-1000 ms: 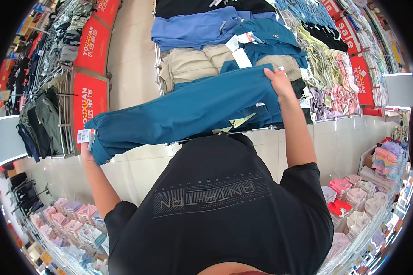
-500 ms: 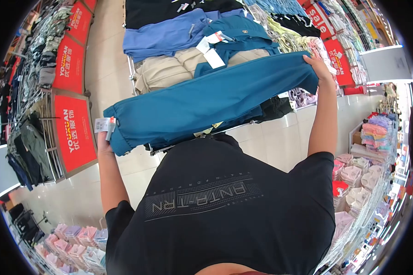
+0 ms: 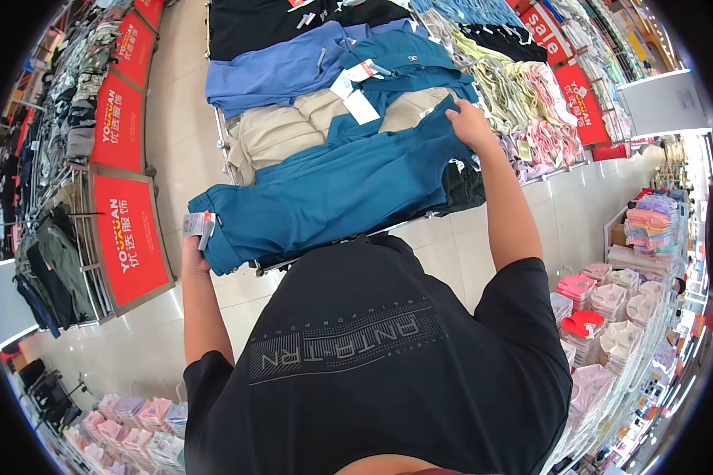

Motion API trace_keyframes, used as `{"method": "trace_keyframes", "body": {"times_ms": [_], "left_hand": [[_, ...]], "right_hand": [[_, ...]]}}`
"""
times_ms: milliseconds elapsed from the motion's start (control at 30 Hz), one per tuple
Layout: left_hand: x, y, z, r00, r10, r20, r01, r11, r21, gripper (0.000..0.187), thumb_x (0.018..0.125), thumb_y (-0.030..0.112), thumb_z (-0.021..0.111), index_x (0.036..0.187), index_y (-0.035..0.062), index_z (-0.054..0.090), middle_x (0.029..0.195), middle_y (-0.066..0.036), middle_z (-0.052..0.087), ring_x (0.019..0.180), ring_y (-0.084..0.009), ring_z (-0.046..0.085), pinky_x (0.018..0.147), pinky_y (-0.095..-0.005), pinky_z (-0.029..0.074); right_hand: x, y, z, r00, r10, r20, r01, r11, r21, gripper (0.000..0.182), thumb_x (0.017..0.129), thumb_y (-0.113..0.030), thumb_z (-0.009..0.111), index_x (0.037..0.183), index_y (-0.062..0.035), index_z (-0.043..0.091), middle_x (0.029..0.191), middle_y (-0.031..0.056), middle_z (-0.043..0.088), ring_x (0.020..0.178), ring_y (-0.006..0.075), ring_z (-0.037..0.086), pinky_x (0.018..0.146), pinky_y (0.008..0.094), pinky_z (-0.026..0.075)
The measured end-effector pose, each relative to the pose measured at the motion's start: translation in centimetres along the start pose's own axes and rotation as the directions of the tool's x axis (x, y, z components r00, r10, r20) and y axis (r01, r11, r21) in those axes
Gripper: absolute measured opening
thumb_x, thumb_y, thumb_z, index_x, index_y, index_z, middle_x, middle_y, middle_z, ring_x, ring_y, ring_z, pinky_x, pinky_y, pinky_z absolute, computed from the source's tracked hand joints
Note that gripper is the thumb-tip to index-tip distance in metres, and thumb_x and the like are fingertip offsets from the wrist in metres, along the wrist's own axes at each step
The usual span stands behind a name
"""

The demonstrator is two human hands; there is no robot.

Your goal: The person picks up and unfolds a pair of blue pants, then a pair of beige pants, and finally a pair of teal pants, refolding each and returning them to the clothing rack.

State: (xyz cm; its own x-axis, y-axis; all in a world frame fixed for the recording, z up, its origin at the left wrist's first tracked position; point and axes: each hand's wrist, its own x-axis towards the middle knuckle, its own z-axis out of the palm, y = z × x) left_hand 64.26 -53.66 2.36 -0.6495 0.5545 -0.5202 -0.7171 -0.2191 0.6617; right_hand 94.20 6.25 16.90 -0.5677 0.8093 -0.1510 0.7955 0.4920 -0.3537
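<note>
A pair of teal pants [image 3: 333, 186] stretches between my hands, sagging in the middle over the front of the display table. At its left end, my left hand [image 3: 196, 255] grips the gathered waistband; a white and red price tag [image 3: 198, 224] hangs beside the fingers, which are partly hidden. My right hand [image 3: 471, 127] is closed on the opposite end, near the table's right side. Just beyond the pants lie folded beige garments [image 3: 265, 134] and another teal garment [image 3: 408, 59] with white tags on it.
Blue garments [image 3: 277, 71] and black ones [image 3: 253, 28] lie farther back on the table. Red sign boards [image 3: 127, 237] front the rack at left. Patterned clothes [image 3: 531, 103] are heaped at right, and shelves of folded pink clothes [image 3: 610, 301] stand at lower right.
My right hand has moved left and slightly down, so the pants hang slacker and shorter between my hands. My left hand has shifted a little right and down, still holding the waistband.
</note>
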Motion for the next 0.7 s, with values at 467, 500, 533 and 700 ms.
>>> {"method": "trace_keyframes", "body": {"times_ms": [467,500,533,700], "left_hand": [[-0.7,-0.3,2.2,1.0,0.013,-0.02,-0.012,0.998,0.056,0.035,0.105,0.021,0.046,0.13,0.0026,0.063,0.118,-0.012,0.069,0.106,-0.0244,0.068,0.094,-0.0411,0.057],[-0.8,-0.3,2.0,0.999,0.017,-0.038,-0.015,0.998,0.067,0.035,0.105,0.021,0.047,0.129,0.0028,0.063,0.118,-0.012,0.07,0.105,-0.0243,0.068,0.094,-0.0411,0.057],[-0.9,-0.4,2.1,0.998,0.02,-0.053,-0.015,0.997,0.078,0.034,0.105,0.021,0.047,0.129,0.0029,0.064,0.118,-0.012,0.07,0.105,-0.0241,0.068,0.094,-0.0411,0.057],[-1.6,-0.6,2.1,0.999,0.019,-0.035,-0.017,0.999,0.049,0.035,0.105,0.023,0.05,0.13,0.0038,0.064,0.118,-0.011,0.07,0.104,-0.0237,0.069,0.092,-0.041,0.058]], "right_hand": [[-12.5,-13.0,9.1,0.946,-0.296,0.13,0.263,0.939,0.223,0.043,0.098,-0.039,0.059,0.121,-0.0024,0.06,0.104,0.0258,0.072,0.096,0.0434,0.07,0.087,0.0526,0.054],[-11.4,-11.9,8.7,0.975,-0.207,0.08,0.2,0.976,0.088,0.04,0.098,-0.039,0.06,0.118,-0.0044,0.063,0.103,0.024,0.072,0.096,0.0418,0.07,0.087,0.0513,0.054],[-10.1,-9.5,9.4,0.989,-0.148,-0.015,0.149,0.987,0.055,0.039,0.097,-0.038,0.062,0.116,-0.0043,0.064,0.102,0.0217,0.073,0.096,0.0406,0.07,0.085,0.0506,0.055],[-8.5,-3.3,10.9,0.999,-0.022,0.049,0.026,0.997,-0.068,0.042,0.092,-0.046,0.069,0.105,-0.0062,0.071,0.102,0.0178,0.074,0.099,0.037,0.07,0.086,0.0457,0.054]]}}
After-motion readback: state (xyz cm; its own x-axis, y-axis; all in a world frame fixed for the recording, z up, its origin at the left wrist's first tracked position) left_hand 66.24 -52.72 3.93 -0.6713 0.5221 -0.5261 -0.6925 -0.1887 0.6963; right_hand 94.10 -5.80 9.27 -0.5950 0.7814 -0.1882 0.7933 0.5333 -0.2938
